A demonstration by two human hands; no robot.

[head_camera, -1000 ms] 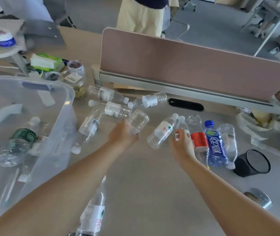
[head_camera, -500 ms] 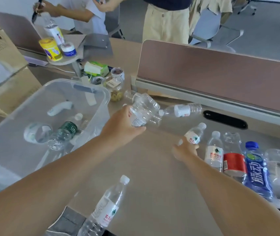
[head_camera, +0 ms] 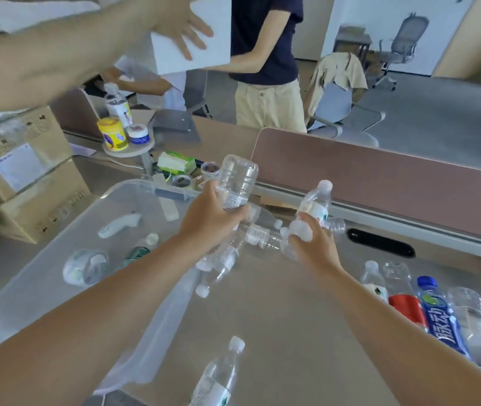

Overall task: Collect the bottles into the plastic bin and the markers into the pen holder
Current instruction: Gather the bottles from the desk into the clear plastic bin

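Note:
My left hand (head_camera: 210, 215) grips a clear empty bottle (head_camera: 236, 183), base up, above the right rim of the clear plastic bin (head_camera: 133, 187). My right hand (head_camera: 312, 244) holds a small white-capped water bottle (head_camera: 315, 205) lifted off the desk. Beneath both hands lie several clear bottles (head_camera: 258, 235). The bin holds a green-label bottle (head_camera: 138, 253), a tape roll and a white thermometer. A row of bottles lies at the right, among them a red-label bottle (head_camera: 407, 310) and a blue bottle (head_camera: 441, 320). Another bottle (head_camera: 218, 376) lies near the front edge. No pen holder or markers show.
A pink desk divider (head_camera: 379, 180) runs behind the bottles. Cardboard boxes (head_camera: 22, 171) stack at the left. Jars, a tissue pack (head_camera: 176, 164) and a small shelf sit behind the bin. Another person's arm (head_camera: 57, 45) reaches across the top; a standing person (head_camera: 265, 68) is beyond the desk.
Both hands have lifted their bottles off the desk. My left hand moved its bottle up over the bin's rim. The view tilted upward, bringing the room and another person's arm into frame.

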